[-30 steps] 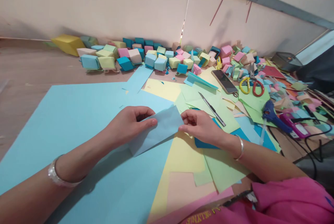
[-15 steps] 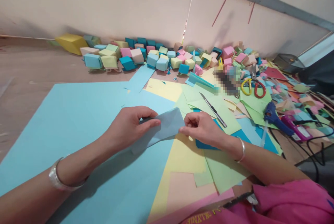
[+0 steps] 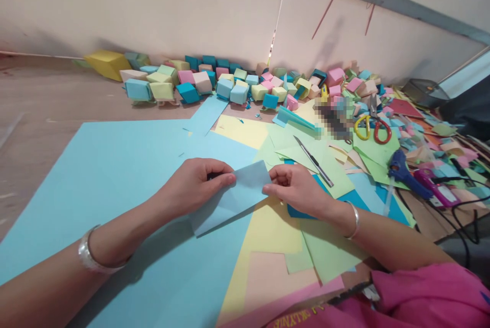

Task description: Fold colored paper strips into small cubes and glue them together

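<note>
A small piece of light blue paper [image 3: 233, 198] is held up between both hands, its long lower edge slanting up to the right. My left hand [image 3: 201, 182] pinches its upper edge, thumb in front and fingers behind. My right hand [image 3: 293, 183] is curled, with thumb and fingertips closed on the paper's right end. Beneath them lies a large light blue sheet [image 3: 126, 165], overlapping a yellow sheet [image 3: 271, 228]. A slim craft knife [image 3: 313, 160] rests on green paper just beyond my right hand.
Small folded paper boxes [image 3: 239, 92] in several colours line the wall. Scissors [image 3: 373, 124] with yellow and red handles lie at the right, near a blue glue gun [image 3: 408, 175] and black cables [image 3: 465, 236]. Paper scraps [image 3: 447, 139] cover the far right.
The held paper has tilted so that more of its face and its lower left corner show. Both hands have stayed almost in place.
</note>
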The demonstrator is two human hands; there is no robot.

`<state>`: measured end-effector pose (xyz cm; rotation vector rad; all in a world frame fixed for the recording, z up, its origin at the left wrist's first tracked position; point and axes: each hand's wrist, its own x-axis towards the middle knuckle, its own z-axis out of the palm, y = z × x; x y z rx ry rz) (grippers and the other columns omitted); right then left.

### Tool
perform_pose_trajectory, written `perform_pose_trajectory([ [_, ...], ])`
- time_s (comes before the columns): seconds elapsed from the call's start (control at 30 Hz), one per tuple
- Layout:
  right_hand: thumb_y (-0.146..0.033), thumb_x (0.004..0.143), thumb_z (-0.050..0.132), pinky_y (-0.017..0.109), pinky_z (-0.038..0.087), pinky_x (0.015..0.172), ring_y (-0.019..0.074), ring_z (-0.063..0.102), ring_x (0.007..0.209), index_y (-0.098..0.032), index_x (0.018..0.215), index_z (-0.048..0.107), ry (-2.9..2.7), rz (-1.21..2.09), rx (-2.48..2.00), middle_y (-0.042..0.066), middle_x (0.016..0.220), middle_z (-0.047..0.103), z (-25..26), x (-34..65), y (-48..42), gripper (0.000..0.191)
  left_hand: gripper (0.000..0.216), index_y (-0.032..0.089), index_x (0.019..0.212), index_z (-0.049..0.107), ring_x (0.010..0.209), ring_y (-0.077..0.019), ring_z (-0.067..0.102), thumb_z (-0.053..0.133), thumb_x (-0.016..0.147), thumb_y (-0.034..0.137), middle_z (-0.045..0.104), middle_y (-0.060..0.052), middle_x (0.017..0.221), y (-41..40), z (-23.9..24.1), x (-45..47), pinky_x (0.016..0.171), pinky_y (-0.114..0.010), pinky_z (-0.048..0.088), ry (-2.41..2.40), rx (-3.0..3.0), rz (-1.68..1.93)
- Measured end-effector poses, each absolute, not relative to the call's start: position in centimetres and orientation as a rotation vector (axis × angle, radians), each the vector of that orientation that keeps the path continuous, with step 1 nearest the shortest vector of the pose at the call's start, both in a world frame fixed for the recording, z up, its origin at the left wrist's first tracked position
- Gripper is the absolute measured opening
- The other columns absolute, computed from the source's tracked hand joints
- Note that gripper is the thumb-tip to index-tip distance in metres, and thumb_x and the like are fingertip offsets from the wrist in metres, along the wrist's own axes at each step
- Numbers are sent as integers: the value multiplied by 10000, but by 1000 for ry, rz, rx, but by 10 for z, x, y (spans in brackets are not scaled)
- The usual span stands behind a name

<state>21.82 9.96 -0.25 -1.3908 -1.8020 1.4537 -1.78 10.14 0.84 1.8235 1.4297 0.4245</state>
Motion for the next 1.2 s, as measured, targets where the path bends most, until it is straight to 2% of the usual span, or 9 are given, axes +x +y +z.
perform_pose_trajectory([
  [0.2,-226,755,662,225,339,525,84,438,531,-181,680,561,-1962,1225,-1416,-49,569,522,-8,217,98,134,217,193,747,692,716,-148,589,548,839,325,675,-4,772,103,-2,-19,645,-249,391,1436,2109,403],
  [0.3,-205,783,636,228,343,546,93,448,530,-200,857,550,-2073,1068,-1432,-66,588,526,-10,216,94,114,210,183,735,674,711,-152,582,537,858,284,648,-26,790,103,-11,-19,639,-263,381,1372,2230,386],
  [0.4,-179,801,593,231,331,559,111,464,542,-212,1074,478,-2217,893,-1485,-79,608,519,-13,215,90,298,150,180,801,659,716,-155,579,546,869,252,643,-29,814,104,-17,-19,650,-268,391,1312,2292,382],
  [0.47,-168,806,569,235,310,559,121,475,558,-206,1101,457,-2314,793,-1517,-68,625,526,-16,214,88,318,103,184,905,643,695,-155,568,578,861,252,639,-16,797,104,-19,-19,637,-270,394,1335,2299,362],
  [0.57,-184,822,551,245,278,552,125,465,565,-199,1006,490,-2448,696,-1508,-44,637,537,-19,214,89,194,164,192,1006,613,706,-173,553,600,855,254,631,-13,788,103,-18,-19,617,-281,391,1386,2382,347],
  [0.67,-211,845,548,250,255,543,117,447,562,-201,864,514,-2523,688,-1499,-32,633,554,-19,215,92,41,126,202,895,660,850,-211,548,539,872,175,632,-66,939,100,-17,-17,688,-311,403,1283,2620,411],
  [0.83,-201,854,571,248,244,537,96,442,553,-197,813,523,-2514,760,-1476,-44,613,545,-16,216,95,63,407,243,1023,679,847,-175,561,390,854,11,608,-59,986,94,-19,-10,706,-282,419,956,2612,338],
  [1.03,-206,854,597,249,248,550,99,455,567,-193,808,519,-2506,769,-1474,-46,600,542,-15,216,95,91,150,198,961,634,790,-194,528,598,880,318,557,-63,946,91,-21,0,674,-301,410,1107,2508,225],
  [1.2,-208,859,585,252,240,548,95,436,555,-195,801,505,-2514,789,-1465,-46,603,536,-14,217,97,100,236,270,1065,641,844,-190,522,623,842,195,530,-55,1046,95,-19,-9,702,-286,392,964,2510,151],
])
